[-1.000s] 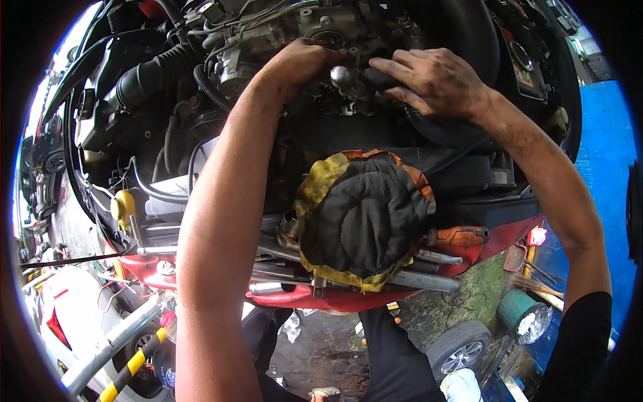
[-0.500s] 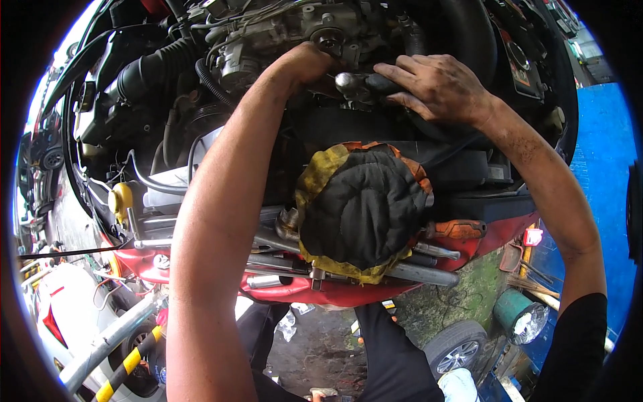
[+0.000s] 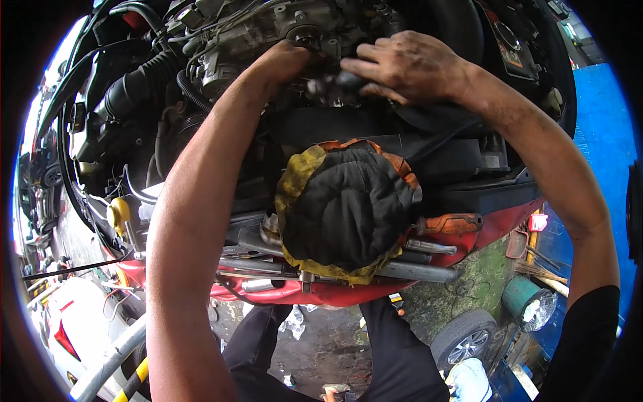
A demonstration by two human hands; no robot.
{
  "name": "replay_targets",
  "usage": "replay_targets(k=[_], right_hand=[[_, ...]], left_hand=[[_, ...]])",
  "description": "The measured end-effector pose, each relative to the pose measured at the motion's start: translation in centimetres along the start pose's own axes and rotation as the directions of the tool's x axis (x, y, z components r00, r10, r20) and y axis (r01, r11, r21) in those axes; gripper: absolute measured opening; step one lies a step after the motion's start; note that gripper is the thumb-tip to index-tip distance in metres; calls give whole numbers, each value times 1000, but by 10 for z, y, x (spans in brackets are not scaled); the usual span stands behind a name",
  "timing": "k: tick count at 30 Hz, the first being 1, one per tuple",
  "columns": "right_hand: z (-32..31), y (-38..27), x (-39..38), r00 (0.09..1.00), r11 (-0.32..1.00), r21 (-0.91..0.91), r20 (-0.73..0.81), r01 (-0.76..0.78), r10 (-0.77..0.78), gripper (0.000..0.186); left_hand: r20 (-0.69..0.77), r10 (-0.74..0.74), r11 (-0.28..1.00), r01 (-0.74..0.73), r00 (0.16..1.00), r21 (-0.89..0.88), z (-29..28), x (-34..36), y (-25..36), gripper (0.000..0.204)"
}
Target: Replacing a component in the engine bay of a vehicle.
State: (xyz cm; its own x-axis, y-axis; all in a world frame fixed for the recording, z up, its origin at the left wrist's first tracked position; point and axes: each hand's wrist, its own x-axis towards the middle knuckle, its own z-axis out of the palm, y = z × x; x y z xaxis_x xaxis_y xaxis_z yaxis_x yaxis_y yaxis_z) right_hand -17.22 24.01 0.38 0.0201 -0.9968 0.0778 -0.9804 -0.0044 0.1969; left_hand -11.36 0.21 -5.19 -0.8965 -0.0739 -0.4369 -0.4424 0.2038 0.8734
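In the open engine bay, my right hand [image 3: 416, 68] is closed round the dark handle of a ratchet wrench [image 3: 349, 81]. The tool's rounded metal head, smeared by motion, lies low against the front of the engine [image 3: 234, 61]. My left hand [image 3: 284, 61] reaches in just left of that head, below a round opening in the engine. Its fingers are hidden behind the hand and among dark parts, so what they touch cannot be made out.
On the red front edge [image 3: 321, 293] of the car lies a round black quilted thing [image 3: 348, 208] with yellow and orange cloth edging. Around it are metal bars, sockets and an orange-handled tool [image 3: 452, 223]. A wheel [image 3: 463, 342] and a green bucket [image 3: 526, 301] stand below right.
The whole view has shifted, so the scene sits further left and slightly higher. My right hand has moved slightly with the ratchet wrench, whose head now blurs. My left hand stays about the same place.
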Motion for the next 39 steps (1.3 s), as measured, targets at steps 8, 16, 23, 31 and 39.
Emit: replay_targets(k=[8, 16, 23, 31, 39], right_hand=[[-3, 5, 10, 999, 998, -57, 50, 20, -17, 47], [-1, 2, 5, 990, 996, -14, 109, -91, 92, 45], [-6, -9, -2, 999, 999, 17, 28, -41, 41, 46], [-3, -9, 7, 999, 998, -50, 28, -45, 46, 45], [-1, -12, 16, 999, 997, -70, 42, -20, 23, 46]], left_hand=[[40, -75, 996, 77, 996, -43, -4, -5, 5, 24], [18, 36, 988, -38, 999, 149, -7, 15, -14, 24], [58, 119, 534, -113, 991, 838, -38, 6, -23, 26], [-70, -22, 918, 48, 997, 393, -36, 7, -20, 26], [19, -27, 977, 23, 999, 212, -28, -19, 6, 27]])
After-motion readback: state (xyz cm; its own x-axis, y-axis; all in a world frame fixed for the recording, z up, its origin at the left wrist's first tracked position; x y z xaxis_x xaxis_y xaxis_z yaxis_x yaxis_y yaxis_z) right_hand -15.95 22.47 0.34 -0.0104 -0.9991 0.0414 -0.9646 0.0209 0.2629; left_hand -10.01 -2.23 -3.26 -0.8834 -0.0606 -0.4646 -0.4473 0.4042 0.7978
